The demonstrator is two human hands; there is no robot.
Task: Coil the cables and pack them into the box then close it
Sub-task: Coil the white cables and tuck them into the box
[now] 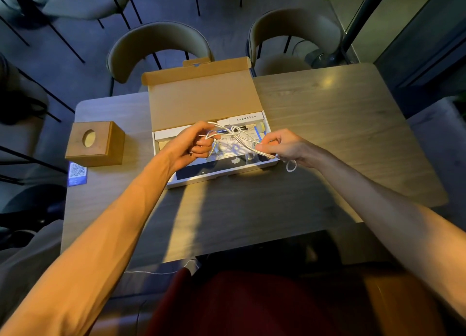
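Coiling is in progress: left hand (192, 144) and right hand (282, 146) each grip the looped white cable (242, 137) above the open box (214, 174). Packing and closing remain.

1. A café or eatery seating area, most likely.
2. Padded curved-back chairs (156, 45) face a wood-grain surface (327, 134); more seats stand behind.
3. A wooden tissue box (95, 144) and a QR-code sticker (77, 173) sit at its left edge.

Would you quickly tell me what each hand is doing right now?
Left hand: gripping the white cable.
Right hand: pinching the same cable.
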